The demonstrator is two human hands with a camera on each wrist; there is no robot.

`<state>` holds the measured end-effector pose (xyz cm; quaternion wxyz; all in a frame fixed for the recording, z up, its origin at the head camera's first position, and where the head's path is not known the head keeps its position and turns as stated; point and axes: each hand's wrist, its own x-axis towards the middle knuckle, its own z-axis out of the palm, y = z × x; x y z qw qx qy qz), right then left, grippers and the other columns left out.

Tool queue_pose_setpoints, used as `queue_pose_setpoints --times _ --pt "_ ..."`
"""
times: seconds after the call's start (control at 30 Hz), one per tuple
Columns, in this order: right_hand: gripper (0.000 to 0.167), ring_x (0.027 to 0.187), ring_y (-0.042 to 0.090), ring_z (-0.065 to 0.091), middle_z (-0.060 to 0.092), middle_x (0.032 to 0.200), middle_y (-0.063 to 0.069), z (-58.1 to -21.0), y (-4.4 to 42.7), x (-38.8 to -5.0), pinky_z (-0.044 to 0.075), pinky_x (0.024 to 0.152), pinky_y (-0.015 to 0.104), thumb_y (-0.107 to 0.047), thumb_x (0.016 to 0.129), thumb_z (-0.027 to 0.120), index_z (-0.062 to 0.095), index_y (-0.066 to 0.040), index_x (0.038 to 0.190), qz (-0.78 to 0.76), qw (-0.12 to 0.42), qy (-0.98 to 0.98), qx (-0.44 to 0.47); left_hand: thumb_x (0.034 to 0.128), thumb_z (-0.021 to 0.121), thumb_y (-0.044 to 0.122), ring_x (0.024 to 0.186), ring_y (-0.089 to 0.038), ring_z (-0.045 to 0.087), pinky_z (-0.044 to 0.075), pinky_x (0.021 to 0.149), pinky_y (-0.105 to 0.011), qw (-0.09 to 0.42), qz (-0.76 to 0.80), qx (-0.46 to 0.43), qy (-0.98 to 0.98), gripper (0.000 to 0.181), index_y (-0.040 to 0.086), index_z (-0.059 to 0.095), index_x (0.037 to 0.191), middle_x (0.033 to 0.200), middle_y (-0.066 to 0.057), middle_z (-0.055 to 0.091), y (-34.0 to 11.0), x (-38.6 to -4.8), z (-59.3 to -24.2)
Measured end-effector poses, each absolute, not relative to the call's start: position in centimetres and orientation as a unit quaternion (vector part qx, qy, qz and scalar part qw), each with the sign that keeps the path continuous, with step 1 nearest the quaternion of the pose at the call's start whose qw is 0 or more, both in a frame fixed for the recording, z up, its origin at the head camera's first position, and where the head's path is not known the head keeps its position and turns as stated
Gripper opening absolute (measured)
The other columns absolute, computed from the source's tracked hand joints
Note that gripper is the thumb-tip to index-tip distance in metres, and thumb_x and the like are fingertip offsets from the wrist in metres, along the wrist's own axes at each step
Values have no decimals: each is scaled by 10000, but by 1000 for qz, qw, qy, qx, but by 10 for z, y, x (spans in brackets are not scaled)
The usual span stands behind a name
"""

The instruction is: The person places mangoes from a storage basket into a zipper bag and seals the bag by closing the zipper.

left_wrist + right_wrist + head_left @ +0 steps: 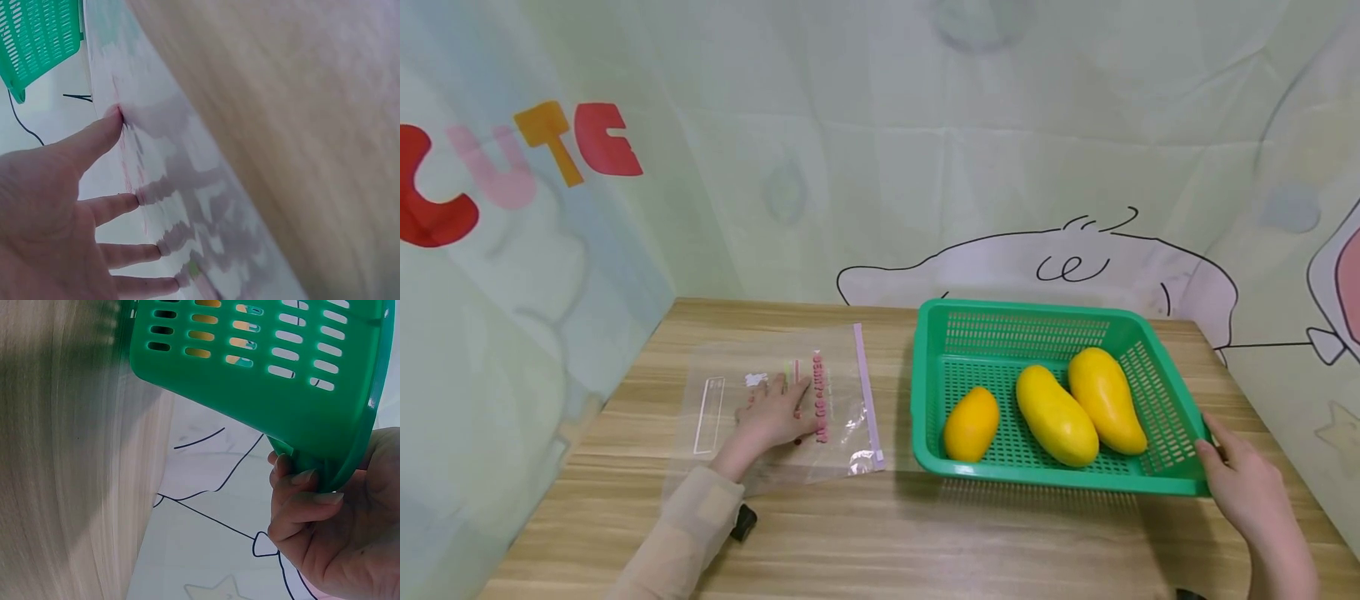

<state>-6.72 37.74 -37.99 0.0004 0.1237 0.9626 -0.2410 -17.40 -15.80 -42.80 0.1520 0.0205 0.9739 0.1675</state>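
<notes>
A clear zip bag (842, 392) with a lilac slider strip and pink print lies flat on the table's left half. My left hand (772, 417) rests on it, fingers spread; in the left wrist view the fingertips of that hand (81, 206) touch the film. The green basket (1015, 475) holds three yellow mangoes: a small one (972, 425) at left, two larger ones (1056, 415) (1107, 400) toward the right. My right hand (1247, 479) grips the basket's right front corner, its fingers curled under the rim of the basket (350, 450) in the right wrist view.
The wood-grain table (850, 533) ends at a printed cloth backdrop (880, 167) at the back and sides. A small black object (743, 523) shows beside the left sleeve (688, 529).
</notes>
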Motion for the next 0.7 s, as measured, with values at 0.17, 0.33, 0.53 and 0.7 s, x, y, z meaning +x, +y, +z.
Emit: queue_pose_setpoints --times 0.17,0.33,0.53,0.7 --pt "539 1123 590 388 416 1265 424 -381 377 -66 347 836 704 -266 1044 283 202 24 1492 -246 -4 962 121 853 652 467 1405 -589 74 141 992 -847 156 168 23 973 819 135 291 1508 1566 -296 110 -159 -175 -428" --pt "538 1136 606 373 405 1278 428 -380 377 -66 336 848 709 -267 1045 283 195 10 1499 -249 -5 961 120 861 651 457 1406 -587 83 158 992 -845 156 166 32 973 798 145 300 1506 1568 -291 121 -161 -175 -427" --pt "535 1136 594 374 399 1279 428 -378 375 -66 338 848 701 -257 1047 279 192 21 1496 -248 -1 961 122 846 667 462 1409 -580 91 176 985 -845 158 164 42 973 811 153 306 1504 1569 -285 128 -165 -177 -427" --pt "534 1121 579 385 415 1264 420 -378 375 -66 346 835 687 -256 1047 281 197 18 1496 -248 -5 961 121 826 686 462 1415 -569 94 177 984 -844 161 163 50 972 839 154 301 1506 1571 -278 130 -168 -181 -428"
